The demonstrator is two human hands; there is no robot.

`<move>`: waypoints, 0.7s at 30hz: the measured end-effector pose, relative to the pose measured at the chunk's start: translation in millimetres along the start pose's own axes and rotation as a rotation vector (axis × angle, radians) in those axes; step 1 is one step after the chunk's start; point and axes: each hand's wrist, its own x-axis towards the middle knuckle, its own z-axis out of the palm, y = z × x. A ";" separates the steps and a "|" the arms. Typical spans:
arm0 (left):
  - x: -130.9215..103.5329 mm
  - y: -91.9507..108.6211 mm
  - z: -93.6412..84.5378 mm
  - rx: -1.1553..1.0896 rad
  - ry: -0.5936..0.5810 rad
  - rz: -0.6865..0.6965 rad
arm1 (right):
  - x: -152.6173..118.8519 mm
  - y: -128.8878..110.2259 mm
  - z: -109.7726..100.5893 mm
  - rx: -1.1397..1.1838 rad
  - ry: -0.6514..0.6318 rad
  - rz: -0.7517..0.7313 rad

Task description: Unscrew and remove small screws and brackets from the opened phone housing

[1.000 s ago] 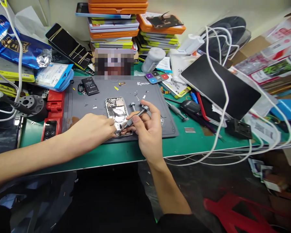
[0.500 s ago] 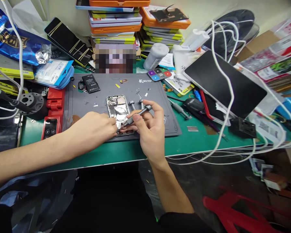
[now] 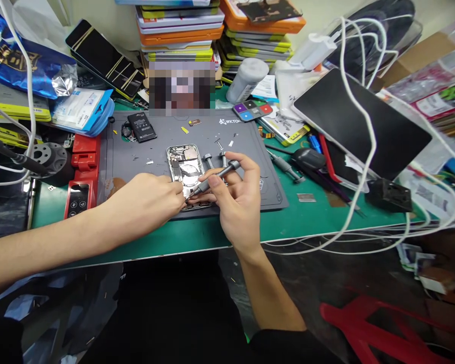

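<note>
An opened phone (image 3: 189,168) lies on the grey work mat (image 3: 136,174), its inner parts and a dark flex cable exposed. My right hand (image 3: 237,202) is closed around a grey screwdriver (image 3: 224,172), which slants down to the left with its tip by the phone's lower part. My left hand (image 3: 155,199) is closed at the phone's lower left edge, its fingertips close to the screwdriver tip. Whatever those fingers pinch is too small and hidden to make out. Two more screwdrivers (image 3: 208,160) lie just right of the phone, partly behind my right hand.
A black battery (image 3: 142,127) and tiny loose parts lie on the mat. To the left stand a red device (image 3: 79,197) and a dark round holder (image 3: 52,159). At right are a large dark tablet (image 3: 364,121) and white cables (image 3: 366,146). Stacked boxes (image 3: 180,35) line the back.
The camera view has shifted slightly. Both hands and the screwdriver keep nearly the same place at the phone's lower part.
</note>
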 end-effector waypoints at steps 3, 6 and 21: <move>-0.4 -0.1 -0.9 -0.010 -0.012 -0.004 | 0.1 -0.1 -0.1 -0.001 0.007 -0.002; -1.1 -0.2 -1.9 -0.024 -0.016 -0.003 | 0.2 -0.4 -0.2 0.013 0.013 -0.006; -1.7 0.3 -0.7 -0.015 -0.031 -0.004 | -0.9 -0.8 -0.4 0.016 -0.014 0.005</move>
